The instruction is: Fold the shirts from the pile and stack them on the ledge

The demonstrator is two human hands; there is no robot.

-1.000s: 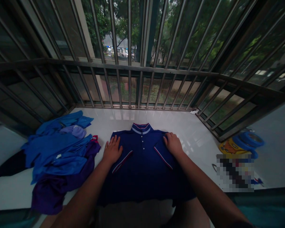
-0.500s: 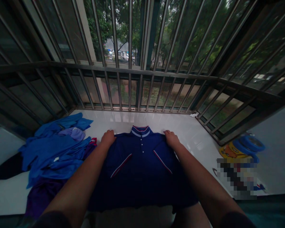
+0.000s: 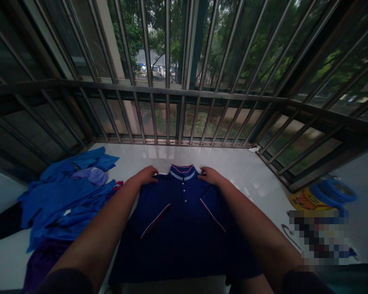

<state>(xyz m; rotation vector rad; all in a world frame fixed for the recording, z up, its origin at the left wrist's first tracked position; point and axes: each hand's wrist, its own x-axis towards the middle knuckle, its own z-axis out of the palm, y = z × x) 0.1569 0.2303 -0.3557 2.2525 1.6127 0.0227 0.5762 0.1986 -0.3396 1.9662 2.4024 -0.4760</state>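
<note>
A dark blue polo shirt (image 3: 184, 241) lies spread front up, its collar (image 3: 182, 171) pointing to the window. The collar has white and red trim, the short sleeves are folded inward over the front, and small white buttons run down the placket. My left hand (image 3: 147, 174) is at the shirt's left shoulder edge, thumb and fingers apart. At the opposite shoulder, close by the collar, my right hand (image 3: 209, 175) has its thumb and fingers parted too. Both forearms reach over the shirt's sides, and its lower hem hangs in shadow near my body.
Blue clothes (image 3: 70, 196) are heaped on the left, with a lilac cloth (image 3: 93, 175) and a purple garment (image 3: 43, 261). A yellow and blue tub (image 3: 313, 198) stands right, beside a blurred-out patch. Metal window bars (image 3: 184, 96) border the white ledge (image 3: 233, 157).
Both hands have moved inward along the shoulders toward the collar, and thumb and fingers now show apart. The view has shifted slightly; the shirt lies much as before.
</note>
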